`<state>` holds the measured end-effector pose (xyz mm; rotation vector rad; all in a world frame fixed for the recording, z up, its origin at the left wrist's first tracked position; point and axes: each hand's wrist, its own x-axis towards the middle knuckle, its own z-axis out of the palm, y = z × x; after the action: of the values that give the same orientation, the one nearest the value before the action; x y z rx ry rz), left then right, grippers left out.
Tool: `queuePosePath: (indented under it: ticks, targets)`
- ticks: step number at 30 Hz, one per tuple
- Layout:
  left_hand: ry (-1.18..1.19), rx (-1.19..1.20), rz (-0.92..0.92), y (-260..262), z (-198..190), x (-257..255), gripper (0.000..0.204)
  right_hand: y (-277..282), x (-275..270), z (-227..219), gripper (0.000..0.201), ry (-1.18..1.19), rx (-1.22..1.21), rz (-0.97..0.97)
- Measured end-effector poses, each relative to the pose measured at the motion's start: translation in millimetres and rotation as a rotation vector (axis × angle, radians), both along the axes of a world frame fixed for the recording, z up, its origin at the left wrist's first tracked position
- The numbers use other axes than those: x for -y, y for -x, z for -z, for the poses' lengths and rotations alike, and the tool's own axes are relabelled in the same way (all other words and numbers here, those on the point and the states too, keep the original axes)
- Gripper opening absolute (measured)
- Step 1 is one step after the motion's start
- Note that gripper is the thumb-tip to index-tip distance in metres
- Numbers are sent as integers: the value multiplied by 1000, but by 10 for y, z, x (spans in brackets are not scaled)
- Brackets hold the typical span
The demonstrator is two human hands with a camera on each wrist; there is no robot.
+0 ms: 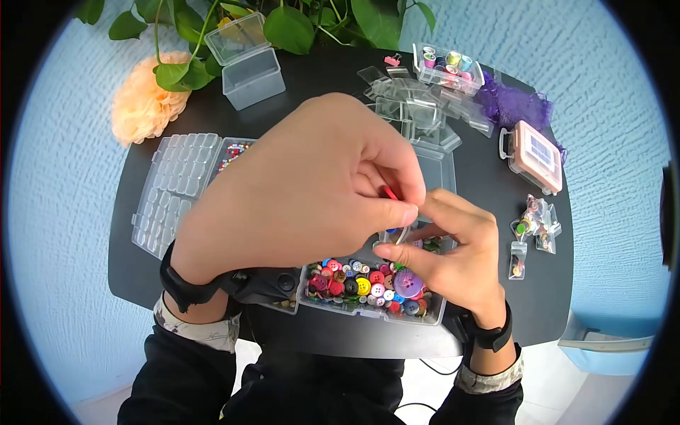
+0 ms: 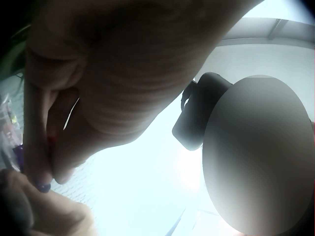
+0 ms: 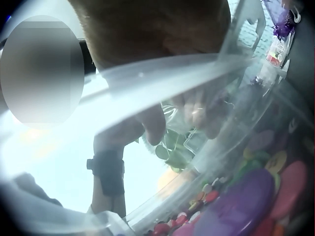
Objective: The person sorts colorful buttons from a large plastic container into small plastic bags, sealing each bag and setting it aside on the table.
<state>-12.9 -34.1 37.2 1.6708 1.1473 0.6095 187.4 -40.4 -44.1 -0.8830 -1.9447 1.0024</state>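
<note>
My left hand (image 1: 312,180) reaches across the middle, thumb and forefinger pinched together. A small red piece (image 1: 389,193) shows between its curled fingers; its kind I cannot tell. In the left wrist view a dark blue bit (image 2: 44,187) shows at the fingertips. Right beside it, my right hand (image 1: 457,248) pinches a small clear plastic piece (image 1: 401,238) between thumb and fingers, with a spot of blue near it. Below both hands lies a clear box (image 1: 368,316) of mixed buttons, a large purple button (image 1: 408,283) on top.
Behind the hands lies a pile of small clear plastic boxes (image 1: 407,103). A lidded compartment box (image 1: 166,188) with beads is at left, an open clear box (image 1: 253,78) at back. Thread spools (image 1: 448,67), a pink case (image 1: 533,157) and small bags (image 1: 536,223) lie at right.
</note>
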Motion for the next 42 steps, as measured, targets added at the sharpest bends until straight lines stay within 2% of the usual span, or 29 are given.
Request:
queuePosePath:
  ticks: [7,9,13,19,21,31,33,34,36,40,42]
  targets:
    - [-57,-47,-24,-21,34,58,11,27,2,7,44,-25,-54,21]
    - [-76,-129,-25,-34,-1,72,13,19,1,11,43,-27,-45,27]
    - [-35,-101,13,-32,19,67,14,7,-3,35,43,-58,-13,54]
    - [8,-104,-23,-35,70,55,15,7,4,48,45,-69,-33,68]
    - [-203,-109,-17,-26,156,65,16,7,3,57,45,-72,-37,66]
    - [-45,-117,-109,-29,64,72,15,-5,-5,83,45,-87,-41,94]
    - [-352,-226,-133,80,169,100,13,-15,-7,81,45,-78,-61,102]
    - [-344,-237,-130,124,208,122,13,-37,-15,64,45,-95,-15,107]
    - [-345,-297,41,196,292,147,18,-44,-32,77,45,-114,26,115]
    - [-464,-493,192,198,512,333,28,-40,-38,120,45,-174,-47,120]
    - [-273,-532,211,115,496,401,36,-50,-38,129,46,-179,-55,117]
